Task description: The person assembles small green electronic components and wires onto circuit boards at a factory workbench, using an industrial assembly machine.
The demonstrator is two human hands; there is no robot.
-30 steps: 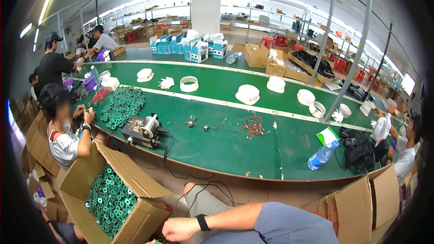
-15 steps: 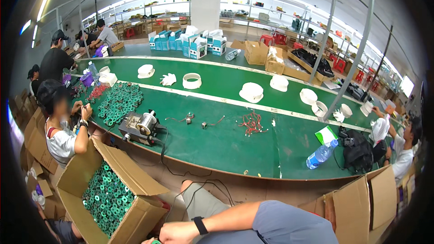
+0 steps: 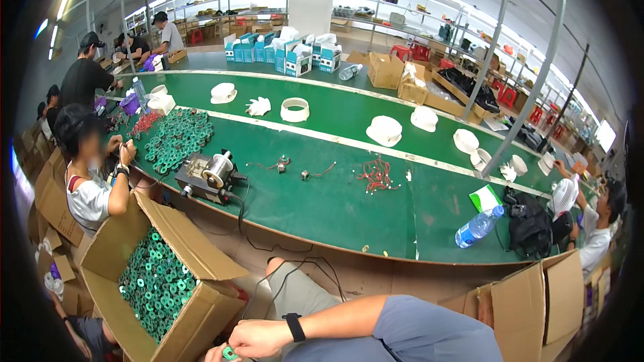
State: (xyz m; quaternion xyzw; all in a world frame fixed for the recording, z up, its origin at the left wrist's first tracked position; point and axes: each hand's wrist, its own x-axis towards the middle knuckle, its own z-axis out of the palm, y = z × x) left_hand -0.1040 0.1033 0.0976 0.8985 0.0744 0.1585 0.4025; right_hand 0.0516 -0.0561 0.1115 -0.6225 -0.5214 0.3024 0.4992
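Observation:
At the lower edge, my right hand (image 3: 263, 338), with a black band on its wrist, is closed, its curled fingers right against a small green ring-shaped part (image 3: 230, 353). Only a bit of my left hand (image 3: 215, 354) shows; its fingers are pressed round that green part. What the right fingertips pinch is hidden under the hand. Just left of both hands stands an open cardboard box (image 3: 213, 308), filled with many similar green ring-shaped parts (image 3: 155, 285).
A green workbench (image 3: 322, 221) carries a winding machine with a metal spool (image 3: 213, 175), a heap of green parts (image 3: 178, 141), red wires (image 3: 377, 175) and a water bottle (image 3: 479, 226). White housings (image 3: 384, 131) lie on the belt behind. Black cables (image 3: 315, 261) hang by my knee. Co-workers sit left and right.
My hands have risen slightly into view, showing more of the green part and the left fingers. The whole view has shifted a little. The seated co-worker at left has moved their hands slightly.

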